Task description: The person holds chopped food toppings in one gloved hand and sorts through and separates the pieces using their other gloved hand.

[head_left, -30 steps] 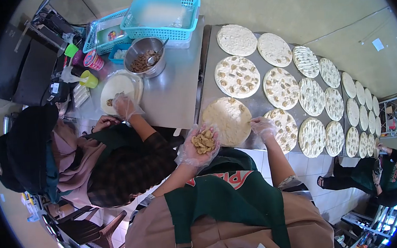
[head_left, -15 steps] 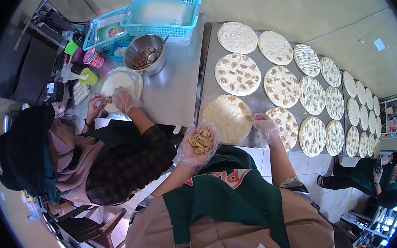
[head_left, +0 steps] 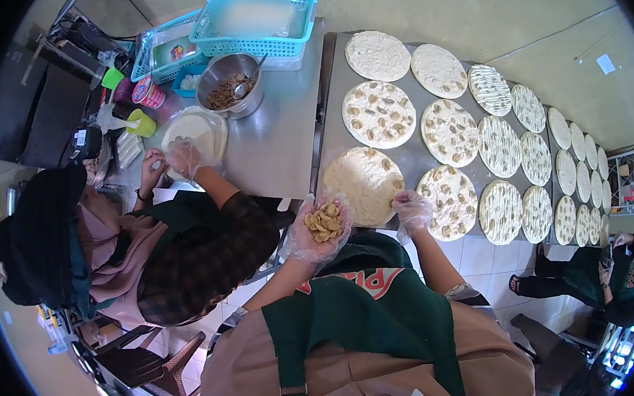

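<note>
My left hand (head_left: 316, 228), in a clear plastic glove, is cupped palm up around a pile of sliced mushrooms (head_left: 324, 223). It is beside the lower left edge of a round pizza base (head_left: 361, 191), which carries a pale topping and a few mushroom slices along its upper right side. At that base's right edge, my gloved right hand (head_left: 413, 213) has its fingertips pinched together. What they hold, if anything, is too small to make out. Just right of it is another base (head_left: 448, 202), dotted with mushrooms.
More topped bases (head_left: 497, 150) stand in rows along the metal table. At left, a co-worker's gloved hands (head_left: 183, 158) are over dough rounds (head_left: 211, 128) near a steel bowl (head_left: 230, 86) of brown filling and blue baskets (head_left: 257, 46). Another person (head_left: 614, 279) is at far right.
My right hand has moved left and slightly down along the base's right edge. My left hand stays cupped under the mushrooms. The co-worker's hands have shifted slightly over the dough.
</note>
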### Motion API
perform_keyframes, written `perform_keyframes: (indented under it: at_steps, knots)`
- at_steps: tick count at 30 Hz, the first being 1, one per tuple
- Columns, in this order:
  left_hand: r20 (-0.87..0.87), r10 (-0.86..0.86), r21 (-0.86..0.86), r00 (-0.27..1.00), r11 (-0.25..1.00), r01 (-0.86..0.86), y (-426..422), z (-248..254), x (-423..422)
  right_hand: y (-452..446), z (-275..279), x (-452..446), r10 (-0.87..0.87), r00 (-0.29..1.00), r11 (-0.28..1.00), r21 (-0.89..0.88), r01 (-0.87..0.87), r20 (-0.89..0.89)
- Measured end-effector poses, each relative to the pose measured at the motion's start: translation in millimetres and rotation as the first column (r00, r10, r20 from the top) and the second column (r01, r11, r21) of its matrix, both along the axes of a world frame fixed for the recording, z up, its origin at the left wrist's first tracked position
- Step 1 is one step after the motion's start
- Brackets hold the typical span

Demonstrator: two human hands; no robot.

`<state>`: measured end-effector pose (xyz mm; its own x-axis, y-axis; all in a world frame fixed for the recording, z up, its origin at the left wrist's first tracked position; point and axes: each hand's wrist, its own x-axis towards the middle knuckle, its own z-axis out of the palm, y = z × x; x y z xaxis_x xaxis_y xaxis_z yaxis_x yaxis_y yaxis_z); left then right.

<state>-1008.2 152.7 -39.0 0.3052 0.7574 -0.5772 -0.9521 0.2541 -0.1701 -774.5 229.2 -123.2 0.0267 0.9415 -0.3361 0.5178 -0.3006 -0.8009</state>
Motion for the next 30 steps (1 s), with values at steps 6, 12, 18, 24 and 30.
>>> perform_keyframes:
  at_steps: [6,12,18,24,30]
  knots:
    - [0.015,0.004,-0.007,1.000,1.000,-0.004,0,1,2,-1,26,-12,0.064,0.907,0.914,0.342,-0.221,0.416]
    - [0.073,0.004,0.112,0.997,0.994,-0.012,4,-6,6,-1,107,-68,0.368,0.929,0.807,0.503,-0.309,-0.021]
    - [0.130,0.034,0.219,0.991,0.974,-0.062,13,-22,14,-11,169,-118,0.686,0.529,0.456,0.271,-0.848,0.499]
    - [0.170,0.061,0.266,0.983,0.958,-0.105,12,-15,9,-18,163,-126,0.704,0.437,0.479,0.080,-0.874,0.560]
    - [0.059,0.100,0.194,0.993,0.975,-0.110,18,3,9,-6,137,-132,0.543,0.306,0.100,0.302,-0.948,0.782]
